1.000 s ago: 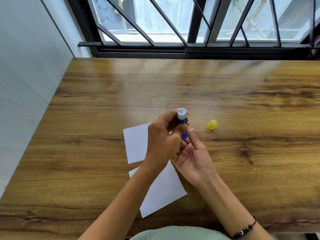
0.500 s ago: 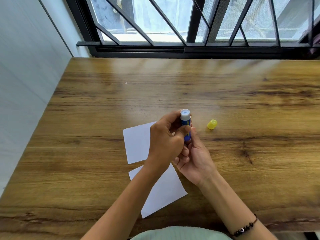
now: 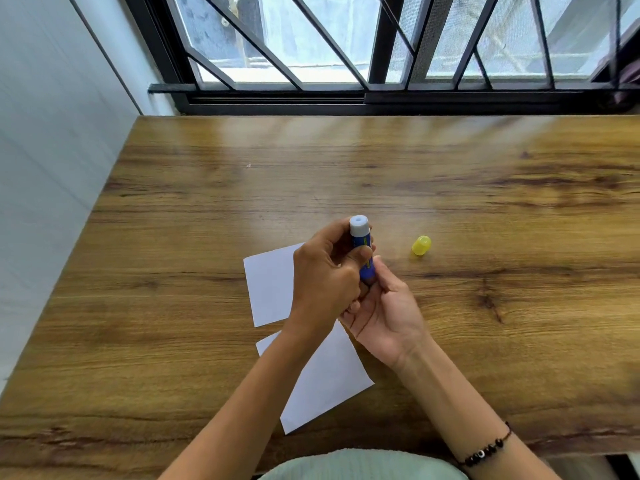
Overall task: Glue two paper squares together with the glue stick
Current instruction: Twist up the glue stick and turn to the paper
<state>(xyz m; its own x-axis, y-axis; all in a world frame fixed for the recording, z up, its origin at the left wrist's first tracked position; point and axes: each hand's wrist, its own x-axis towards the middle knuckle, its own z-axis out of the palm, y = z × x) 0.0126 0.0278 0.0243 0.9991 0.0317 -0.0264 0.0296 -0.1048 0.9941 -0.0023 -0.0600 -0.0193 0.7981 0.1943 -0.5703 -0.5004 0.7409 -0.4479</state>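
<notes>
A blue glue stick (image 3: 362, 242) with its pale glue tip pointing up is held above the table. My left hand (image 3: 325, 282) grips its barrel, thumb across the label. My right hand (image 3: 384, 313) holds the stick's lower end with curled fingers, palm turned up. Its yellow cap (image 3: 421, 245) lies on the table to the right. Two white paper squares lie below my hands: one (image 3: 270, 289) to the left, partly hidden by my left hand, and another (image 3: 325, 379) nearer me, crossed by my left forearm.
The wooden table (image 3: 485, 202) ends at a window frame (image 3: 346, 102) with black bars at the back. A pale wall (image 3: 45, 168) runs along its left edge. The near table edge is at my body.
Both hands with the glue stick shifted slightly right. My right fingers, stretched out a second ago, have curled round the stick's lower end.
</notes>
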